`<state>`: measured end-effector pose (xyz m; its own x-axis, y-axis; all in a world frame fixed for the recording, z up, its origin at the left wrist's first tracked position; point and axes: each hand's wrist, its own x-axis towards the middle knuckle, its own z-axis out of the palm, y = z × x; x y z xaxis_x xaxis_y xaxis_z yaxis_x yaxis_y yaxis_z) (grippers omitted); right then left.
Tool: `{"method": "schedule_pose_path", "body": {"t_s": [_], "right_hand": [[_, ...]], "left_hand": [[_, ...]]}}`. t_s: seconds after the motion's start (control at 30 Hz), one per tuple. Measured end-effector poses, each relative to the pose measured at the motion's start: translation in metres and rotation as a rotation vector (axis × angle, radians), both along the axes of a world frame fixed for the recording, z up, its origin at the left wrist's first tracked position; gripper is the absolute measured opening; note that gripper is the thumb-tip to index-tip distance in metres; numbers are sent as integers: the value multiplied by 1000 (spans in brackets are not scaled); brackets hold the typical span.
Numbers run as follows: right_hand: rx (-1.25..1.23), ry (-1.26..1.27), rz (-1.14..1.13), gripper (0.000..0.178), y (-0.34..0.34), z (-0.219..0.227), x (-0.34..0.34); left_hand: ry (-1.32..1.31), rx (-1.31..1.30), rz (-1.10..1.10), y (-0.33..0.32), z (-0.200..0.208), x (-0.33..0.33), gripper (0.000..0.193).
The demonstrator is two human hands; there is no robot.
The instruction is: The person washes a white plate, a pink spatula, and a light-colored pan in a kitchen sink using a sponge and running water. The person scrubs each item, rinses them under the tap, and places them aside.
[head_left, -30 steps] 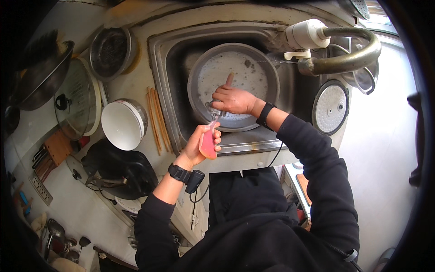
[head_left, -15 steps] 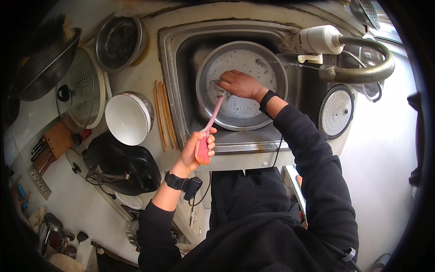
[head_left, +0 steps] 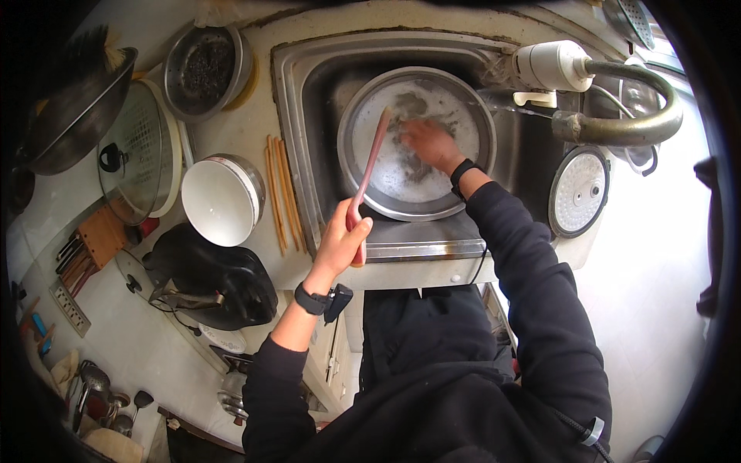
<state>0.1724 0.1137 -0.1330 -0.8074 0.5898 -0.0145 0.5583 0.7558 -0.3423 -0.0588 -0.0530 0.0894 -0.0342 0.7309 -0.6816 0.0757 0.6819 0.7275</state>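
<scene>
A round metal basin [head_left: 347, 166] of cloudy, foamy water stands in the steel sink [head_left: 309, 85]. My left hand [head_left: 340, 243] is closed round a pink paddle-shaped utensil [head_left: 373, 158]. The utensil points up over the basin's left side, seen nearly edge-on, and its lower end shows below my fingers. My right hand [head_left: 432, 145] is at the water in the basin, to the right of the utensil and apart from it. Its fingertips are blurred, and whether anything is in them cannot be made out.
A curved metal tap [head_left: 633, 127] with a white body reaches over the sink's right side. Left of the sink lie several wooden chopsticks [head_left: 282, 193], beside a white bowl [head_left: 220, 201]. A round perforated lid [head_left: 579, 190] stands at the right.
My right hand has come off the utensil, leaving the grey scrubber out of clear sight, and moved right into the water. My left hand has turned the utensil and tilted it more upright.
</scene>
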Motion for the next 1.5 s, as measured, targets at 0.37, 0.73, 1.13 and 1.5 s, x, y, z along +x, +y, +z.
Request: {"method": "schedule_pose_path", "body": {"t_s": [0.37, 0.73, 1.13, 1.5], "right_hand": [[-1582, 891, -986, 34, -77, 134, -66], [-1355, 1069, -1608, 49, -40, 79, -76], [-175, 347, -913, 42, 2, 25, -9], [-723, -8, -819, 36, 8, 9, 7]], "left_hand": [[946, 468, -531, 59, -26, 54, 52], [881, 465, -628, 22, 7, 68, 75], [903, 380, -559, -34, 37, 35, 71], [920, 384, -446, -19, 17, 26, 71]]}}
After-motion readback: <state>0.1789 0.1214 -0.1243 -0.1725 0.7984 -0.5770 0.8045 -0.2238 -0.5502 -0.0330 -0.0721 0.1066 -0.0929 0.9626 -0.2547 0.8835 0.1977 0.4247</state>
